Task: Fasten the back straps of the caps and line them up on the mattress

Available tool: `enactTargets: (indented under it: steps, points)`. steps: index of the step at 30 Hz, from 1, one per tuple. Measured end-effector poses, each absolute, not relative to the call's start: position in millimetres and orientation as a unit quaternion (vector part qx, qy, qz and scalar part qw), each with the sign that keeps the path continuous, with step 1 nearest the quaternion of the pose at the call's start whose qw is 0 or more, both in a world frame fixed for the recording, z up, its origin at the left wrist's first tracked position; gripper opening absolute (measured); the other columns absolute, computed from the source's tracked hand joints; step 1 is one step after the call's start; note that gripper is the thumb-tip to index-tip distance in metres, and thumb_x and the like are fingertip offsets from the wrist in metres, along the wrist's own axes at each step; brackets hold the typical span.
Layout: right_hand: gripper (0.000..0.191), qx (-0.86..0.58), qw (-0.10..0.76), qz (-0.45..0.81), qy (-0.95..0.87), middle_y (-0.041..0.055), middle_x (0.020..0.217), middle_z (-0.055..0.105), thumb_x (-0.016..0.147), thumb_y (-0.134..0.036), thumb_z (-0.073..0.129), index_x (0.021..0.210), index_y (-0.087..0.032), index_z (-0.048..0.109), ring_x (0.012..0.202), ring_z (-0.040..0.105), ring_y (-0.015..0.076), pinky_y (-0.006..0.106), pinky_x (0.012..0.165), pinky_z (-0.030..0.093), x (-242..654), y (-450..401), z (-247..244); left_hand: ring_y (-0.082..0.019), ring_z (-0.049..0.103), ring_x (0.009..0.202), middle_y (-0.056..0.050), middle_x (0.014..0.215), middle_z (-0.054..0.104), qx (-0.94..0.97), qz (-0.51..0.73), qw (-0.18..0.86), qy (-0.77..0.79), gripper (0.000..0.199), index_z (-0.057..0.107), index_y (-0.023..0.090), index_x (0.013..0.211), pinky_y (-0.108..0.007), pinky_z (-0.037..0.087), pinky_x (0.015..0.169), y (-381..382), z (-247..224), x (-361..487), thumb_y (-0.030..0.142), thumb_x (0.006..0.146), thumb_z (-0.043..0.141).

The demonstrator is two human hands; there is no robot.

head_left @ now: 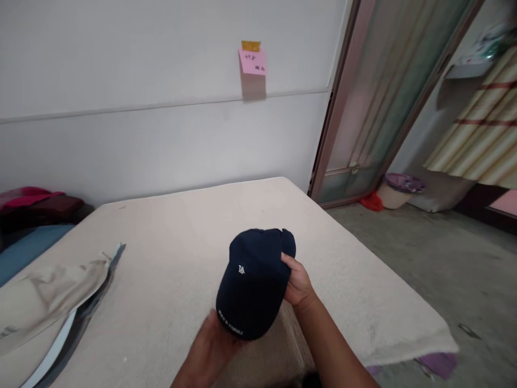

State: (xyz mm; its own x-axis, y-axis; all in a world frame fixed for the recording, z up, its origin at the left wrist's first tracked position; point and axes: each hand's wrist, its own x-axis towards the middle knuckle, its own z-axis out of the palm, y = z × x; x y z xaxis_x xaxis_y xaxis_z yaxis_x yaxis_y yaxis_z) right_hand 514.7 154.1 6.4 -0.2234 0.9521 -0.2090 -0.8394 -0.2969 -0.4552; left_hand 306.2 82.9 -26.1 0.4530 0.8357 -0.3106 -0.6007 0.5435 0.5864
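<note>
A dark navy baseball cap [258,275] is held over the beige-covered bed, its brim pointing down toward me. A small white emblem sits on its front, and white lettering runs along the brim's edge. My right hand [298,280] grips the cap's right side, with the thumb on the outside and the other fingers mostly hidden behind it. My left hand [214,339] is closed around the lower left of the brim from underneath, its fingers partly hidden by the cap.
Other caps [52,302], one beige, lie stacked at the left on the bed cover [169,242]. A pink note [252,62] is taped to the white wall. At the right are a sliding door [363,97], a waste bin [393,194] and a striped curtain [480,124].
</note>
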Motion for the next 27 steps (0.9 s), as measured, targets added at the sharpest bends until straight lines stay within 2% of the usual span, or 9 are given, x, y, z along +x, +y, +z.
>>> enactTargets:
  steps: [3,7,11,14,17,19,22,24,27]
  points:
    - [0.019,-0.225,0.550,0.791,-0.143,0.0054,0.075,0.072,0.075,-0.029,0.061,0.081,-0.013,0.069,0.074,0.067,0.0183,0.034,0.085,0.047,506.9,141.3,4.9,-0.031,0.060,0.103,-0.013,0.095,0.071,0.115,0.465,0.825,0.299,0.041,0.070,0.019,0.099,-0.045,0.043,0.090,101.1,-18.8,294.3,0.050,0.081,0.050]
    - [0.031,-0.208,0.463,0.831,-0.226,0.0092,0.090,0.071,0.071,-0.027,0.066,0.098,-0.012,0.066,0.082,0.066,0.0212,0.037,0.083,0.047,488.8,125.2,3.7,-0.034,0.064,0.096,-0.014,0.075,0.072,0.013,0.481,0.797,0.366,0.047,0.070,0.017,0.089,-0.048,0.046,0.087,115.1,-22.5,265.0,0.055,0.080,0.044]
    - [0.039,-0.196,0.407,0.842,-0.293,0.0080,0.090,0.069,0.068,-0.020,0.069,0.106,-0.012,0.063,0.077,0.065,0.0171,0.032,0.077,0.048,473.7,123.1,0.7,-0.031,0.067,0.085,-0.012,0.076,0.073,-0.034,0.514,0.754,0.407,0.036,0.069,0.019,0.091,-0.047,0.049,0.084,116.7,-29.4,235.1,0.042,0.082,0.044]
    - [0.041,-0.177,0.402,0.852,-0.285,0.0085,0.092,0.068,0.070,-0.029,0.069,0.107,-0.013,0.063,0.080,0.065,0.0177,0.030,0.076,0.047,469.2,128.7,-1.1,-0.026,0.069,0.070,-0.008,0.070,0.072,-0.042,0.529,0.737,0.419,0.023,0.068,0.020,0.082,-0.042,0.052,0.079,114.2,-27.8,225.4,0.028,0.079,0.047]
    - [0.036,-0.156,0.412,0.866,-0.237,0.0075,0.090,0.068,0.074,-0.042,0.064,0.097,-0.014,0.065,0.082,0.064,0.0172,0.028,0.078,0.047,466.5,134.3,0.8,-0.022,0.063,0.048,-0.005,0.054,0.066,-0.028,0.531,0.723,0.441,0.018,0.066,0.021,0.069,-0.041,0.054,0.072,110.3,-22.2,225.1,0.021,0.075,0.049]
    - [0.031,-0.153,0.411,0.869,-0.229,0.0065,0.088,0.068,0.075,-0.037,0.063,0.096,-0.014,0.065,0.079,0.064,0.0159,0.027,0.075,0.047,462.5,134.4,2.8,-0.021,0.060,0.044,-0.003,0.049,0.063,0.005,0.551,0.710,0.438,0.015,0.066,0.021,0.068,-0.041,0.054,0.067,106.6,-20.8,223.6,0.023,0.073,0.052]
    - [0.031,-0.127,0.403,0.876,-0.232,0.0048,0.082,0.069,0.070,-0.023,0.067,0.099,-0.013,0.063,0.068,0.063,0.0128,0.022,0.063,0.048,449.4,123.8,1.3,-0.024,0.063,0.053,-0.003,0.051,0.063,0.023,0.576,0.690,0.439,0.014,0.067,0.024,0.073,-0.040,0.054,0.065,100.2,-24.1,213.5,0.030,0.071,0.055]
    - [0.030,-0.088,0.395,0.889,-0.213,0.0033,0.076,0.069,0.066,-0.020,0.069,0.095,-0.012,0.064,0.060,0.062,0.0108,0.019,0.055,0.048,437.1,110.6,-3.7,-0.028,0.066,0.064,-0.004,0.054,0.065,0.009,0.573,0.682,0.455,0.020,0.067,0.023,0.075,-0.041,0.054,0.067,96.8,-25.4,205.1,0.035,0.074,0.052]
    - [0.027,-0.038,0.351,0.916,-0.192,0.0030,0.071,0.069,0.059,-0.018,0.072,0.084,-0.010,0.066,0.054,0.062,0.0102,0.018,0.052,0.049,423.0,93.7,-10.7,-0.033,0.067,0.077,-0.006,0.054,0.065,-0.011,0.548,0.691,0.471,0.026,0.067,0.018,0.077,-0.046,0.053,0.070,95.4,-17.2,201.3,0.034,0.079,0.046]
